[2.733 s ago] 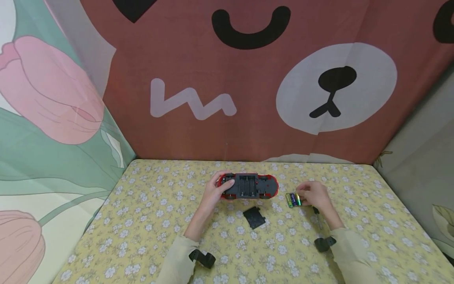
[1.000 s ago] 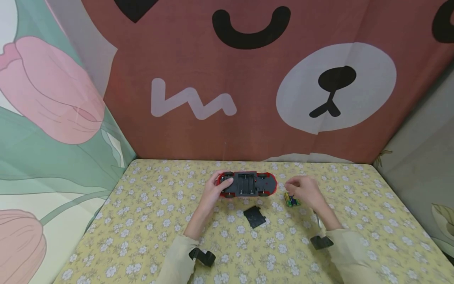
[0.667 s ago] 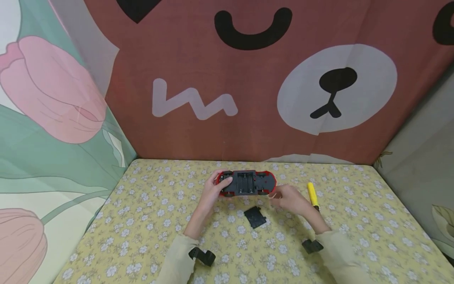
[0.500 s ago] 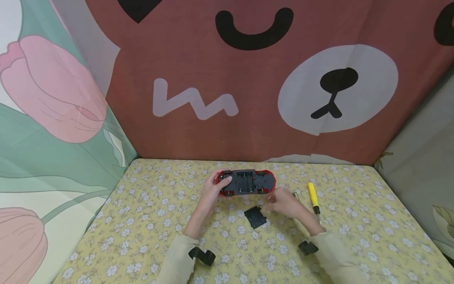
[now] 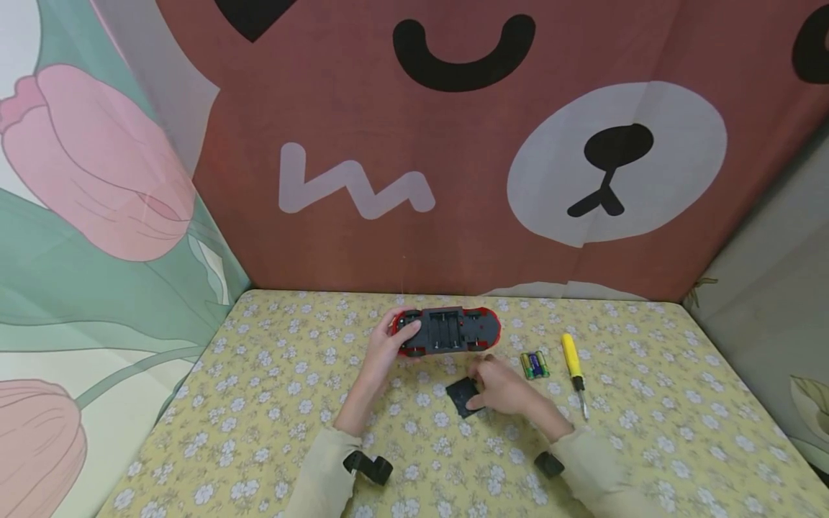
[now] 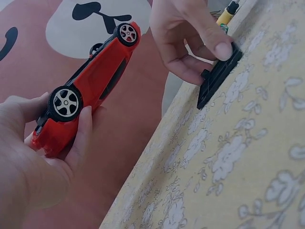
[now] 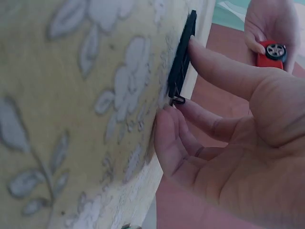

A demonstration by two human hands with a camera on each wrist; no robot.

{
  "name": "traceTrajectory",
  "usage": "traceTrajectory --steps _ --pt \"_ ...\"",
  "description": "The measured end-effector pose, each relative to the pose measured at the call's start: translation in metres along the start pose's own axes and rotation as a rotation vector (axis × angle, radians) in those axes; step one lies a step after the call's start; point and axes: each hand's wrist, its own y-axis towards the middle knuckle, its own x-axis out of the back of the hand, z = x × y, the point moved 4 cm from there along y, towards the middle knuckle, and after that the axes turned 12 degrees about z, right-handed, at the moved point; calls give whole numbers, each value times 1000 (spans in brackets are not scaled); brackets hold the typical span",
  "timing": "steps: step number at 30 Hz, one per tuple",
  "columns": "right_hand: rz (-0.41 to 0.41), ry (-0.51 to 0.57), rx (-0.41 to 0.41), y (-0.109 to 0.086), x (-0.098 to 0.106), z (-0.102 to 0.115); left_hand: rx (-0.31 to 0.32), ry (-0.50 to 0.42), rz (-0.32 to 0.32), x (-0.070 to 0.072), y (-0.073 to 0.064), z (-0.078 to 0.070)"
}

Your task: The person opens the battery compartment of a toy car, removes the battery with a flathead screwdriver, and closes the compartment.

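My left hand (image 5: 381, 348) grips one end of a red toy car (image 5: 481, 329), thumb across its dark underside. The car is upside down above the table, its battery compartment uncovered and bare; the left wrist view shows its red side and silver wheels. Lower and to the right, my right hand (image 5: 501, 385) pinches a black plastic battery cover (image 5: 461, 394) lying at the tabletop. In the left wrist view my right thumb presses on the cover (image 6: 217, 78). The right wrist view has thumb and index finger at opposite ends of the cover (image 7: 181, 57).
Several batteries (image 5: 535, 365) lie side by side right of my right hand. Beyond them is a screwdriver (image 5: 573, 365) with a yellow handle, its tip toward me. A yellow flowered cloth (image 5: 259, 403) covers the table. A printed bear curtain (image 5: 453, 244) hangs behind the table's far edge.
My right hand has moved from the batteries leftward and down to the battery cover, which it now pinches. Batteries and screwdriver have come into plain view. The left hand still holds the car, shifted slightly left.
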Motion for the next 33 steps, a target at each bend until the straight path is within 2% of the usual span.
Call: traceTrajectory --steps 3,5,11,14,21,26,30,33 --pt "-19 -28 -17 -1 -2 3 1 -12 -2 0 0 0" --pt "-20 -7 -24 -2 -4 4 5 -20 -4 0 0 0" --pt "-14 134 -24 -9 -4 6 14 -26 -12 0 -1 0" --pt "-20 164 26 -13 -1 10 12 -30 -15 0 0 1" --pt "-41 109 216 -24 11 19 2 -30 -19 1 0 1" --pt "-101 118 237 -36 25 30 6 -45 -23 1 0 1" --pt "-72 133 309 -44 34 36 7 -56 -35 2 1 3" --pt "-27 183 367 -46 35 36 3 -51 -39 2 0 3"
